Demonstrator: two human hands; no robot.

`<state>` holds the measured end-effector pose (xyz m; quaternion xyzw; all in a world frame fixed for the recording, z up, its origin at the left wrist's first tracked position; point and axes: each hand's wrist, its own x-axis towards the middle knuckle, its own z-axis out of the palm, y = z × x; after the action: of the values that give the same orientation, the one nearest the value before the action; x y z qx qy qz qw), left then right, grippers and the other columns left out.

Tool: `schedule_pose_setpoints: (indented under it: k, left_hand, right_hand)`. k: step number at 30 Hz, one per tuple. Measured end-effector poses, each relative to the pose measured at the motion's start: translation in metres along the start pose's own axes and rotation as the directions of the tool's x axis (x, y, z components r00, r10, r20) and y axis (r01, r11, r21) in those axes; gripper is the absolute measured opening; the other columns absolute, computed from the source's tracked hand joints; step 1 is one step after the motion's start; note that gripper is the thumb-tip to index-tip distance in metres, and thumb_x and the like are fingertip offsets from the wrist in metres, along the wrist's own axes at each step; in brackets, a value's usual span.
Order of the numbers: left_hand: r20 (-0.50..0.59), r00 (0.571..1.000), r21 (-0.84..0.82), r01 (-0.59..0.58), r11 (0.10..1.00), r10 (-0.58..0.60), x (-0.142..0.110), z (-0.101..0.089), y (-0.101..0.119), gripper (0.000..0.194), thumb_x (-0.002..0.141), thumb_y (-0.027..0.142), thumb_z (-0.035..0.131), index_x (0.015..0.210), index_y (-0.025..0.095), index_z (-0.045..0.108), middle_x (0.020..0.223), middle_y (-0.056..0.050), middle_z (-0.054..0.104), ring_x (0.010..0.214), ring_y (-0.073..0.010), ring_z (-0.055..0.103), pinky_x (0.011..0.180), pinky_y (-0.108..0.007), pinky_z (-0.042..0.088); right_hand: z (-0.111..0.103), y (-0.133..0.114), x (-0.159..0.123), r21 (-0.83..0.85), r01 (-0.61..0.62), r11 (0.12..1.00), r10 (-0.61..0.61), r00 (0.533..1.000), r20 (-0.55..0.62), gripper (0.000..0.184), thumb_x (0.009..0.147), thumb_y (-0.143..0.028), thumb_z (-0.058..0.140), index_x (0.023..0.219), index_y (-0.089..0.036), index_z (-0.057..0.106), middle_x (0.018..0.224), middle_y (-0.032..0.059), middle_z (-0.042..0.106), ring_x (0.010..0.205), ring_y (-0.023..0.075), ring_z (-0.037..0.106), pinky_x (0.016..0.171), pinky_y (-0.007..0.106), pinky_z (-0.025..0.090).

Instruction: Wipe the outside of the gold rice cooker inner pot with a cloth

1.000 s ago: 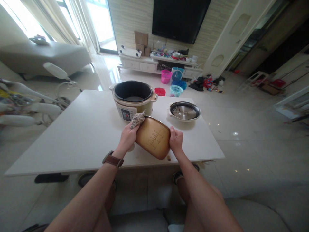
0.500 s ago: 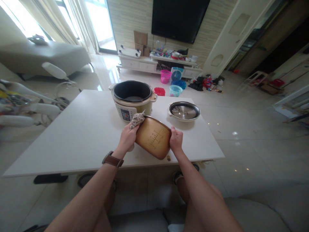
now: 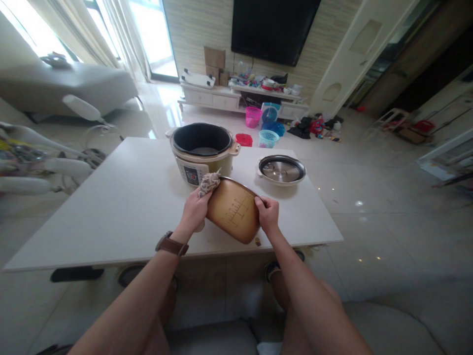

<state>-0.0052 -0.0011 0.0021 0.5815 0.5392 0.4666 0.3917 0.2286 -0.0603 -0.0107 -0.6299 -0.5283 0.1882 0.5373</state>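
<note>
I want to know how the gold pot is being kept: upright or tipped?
Tipped: the gold pot slants between the left hand and right hand, its rim sloping down toward the right.

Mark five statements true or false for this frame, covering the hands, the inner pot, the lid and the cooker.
1. Both the left hand and the right hand are on the inner pot. True.
2. A patterned cloth is in the left hand. True.
3. The lid is on the electric cooker. False: it lies apart on the white table.
4. The wristwatch is on the right wrist. False: it is on the left.
5. The inner pot stands upright. False: it is held tilted.
</note>
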Motion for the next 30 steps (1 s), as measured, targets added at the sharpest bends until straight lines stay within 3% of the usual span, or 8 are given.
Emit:
schedule_pose_setpoints:
  k: [10, 14, 18, 21, 24, 27, 30]
  left_hand:
    - [0.008, 1.0, -0.011, -0.004, 1.0, 0.004, 0.0, -0.001, -0.003, 0.046, 0.09, 0.048, 0.061, 0.117, 0.017, 0.081, 0.125, -0.01, 0.079, 0.119, -0.0352, 0.068, 0.108, -0.043, 0.048]
    - [0.007, 1.0, 0.026, 0.01, 1.0, -0.01, -0.002, -0.001, -0.001, 0.045, 0.091, 0.048, 0.061, 0.119, 0.018, 0.08, 0.125, -0.009, 0.079, 0.119, -0.0358, 0.068, 0.108, -0.044, 0.049]
    - [0.028, 0.999, 0.028, -0.044, 0.999, 0.043, -0.013, 0.007, 0.012, 0.04, 0.094, 0.043, 0.06, 0.119, 0.02, 0.08, 0.125, -0.008, 0.079, 0.12, -0.0349, 0.068, 0.108, -0.044, 0.049]
    - [0.059, 0.993, 0.022, -0.108, 0.994, 0.107, -0.027, 0.015, 0.023, 0.04, 0.095, 0.041, 0.061, 0.126, 0.023, 0.078, 0.132, -0.007, 0.076, 0.128, -0.0331, 0.065, 0.115, -0.043, 0.046]
    - [0.089, 0.985, 0.036, -0.152, 0.988, 0.148, -0.035, 0.02, 0.028, 0.042, 0.095, 0.038, 0.062, 0.132, 0.024, 0.075, 0.138, -0.007, 0.073, 0.133, -0.0317, 0.063, 0.12, -0.043, 0.042]
    - [0.108, 0.984, -0.033, -0.138, 0.99, 0.141, -0.03, 0.023, 0.02, 0.042, 0.096, 0.037, 0.061, 0.132, 0.022, 0.075, 0.14, -0.007, 0.073, 0.132, -0.0316, 0.064, 0.118, -0.043, 0.044]
    - [0.087, 0.995, -0.134, -0.04, 0.99, 0.052, -0.016, 0.026, 0.002, 0.042, 0.093, 0.04, 0.063, 0.125, 0.018, 0.078, 0.134, -0.008, 0.076, 0.13, -0.033, 0.065, 0.116, -0.043, 0.045]
  right_hand:
    - [-0.005, -0.004, 0.0, -0.016, -0.006, 1.0, 0.008, 0.995, 0.096, 0.049, 0.081, -0.056, 0.066, 0.057, -0.024, 0.037, 0.057, -0.0065, 0.028, 0.058, 0.01, 0.028, 0.055, 0.029, 0.02]
    - [-0.008, -0.004, 0.005, 0.001, -0.024, 1.0, 0.024, 0.994, 0.105, 0.055, 0.088, -0.061, 0.056, 0.057, -0.026, 0.028, 0.056, -0.0058, 0.024, 0.057, 0.0104, 0.025, 0.055, 0.03, 0.02]
    - [-0.013, -0.022, 0.01, -0.134, -0.026, 0.991, 0.035, 0.997, 0.067, 0.056, 0.096, -0.061, 0.044, 0.057, -0.025, 0.028, 0.054, -0.0042, 0.027, 0.055, 0.012, 0.028, 0.056, 0.032, 0.019]
    - [-0.015, -0.036, 0.009, -0.222, -0.021, 0.975, 0.022, 1.0, 0.002, 0.058, 0.097, -0.062, 0.048, 0.057, -0.024, 0.032, 0.055, -0.0037, 0.031, 0.057, 0.0123, 0.031, 0.057, 0.032, 0.02]
    - [-0.016, -0.034, 0.009, -0.255, -0.071, 0.964, 0.059, 0.997, -0.054, 0.065, 0.093, -0.071, 0.052, 0.054, -0.024, 0.029, 0.055, -0.0043, 0.026, 0.056, 0.0113, 0.027, 0.056, 0.032, 0.018]
    - [-0.019, -0.022, 0.012, -0.209, -0.098, 0.973, 0.088, 0.995, -0.054, 0.069, 0.09, -0.076, 0.055, 0.054, -0.024, 0.028, 0.056, -0.0048, 0.023, 0.057, 0.0102, 0.024, 0.055, 0.031, 0.018]
    - [-0.023, -0.011, 0.014, -0.135, -0.104, 0.985, 0.098, 0.994, -0.045, 0.07, 0.087, -0.077, 0.058, 0.053, -0.024, 0.027, 0.056, -0.0053, 0.022, 0.057, 0.0097, 0.023, 0.054, 0.03, 0.018]
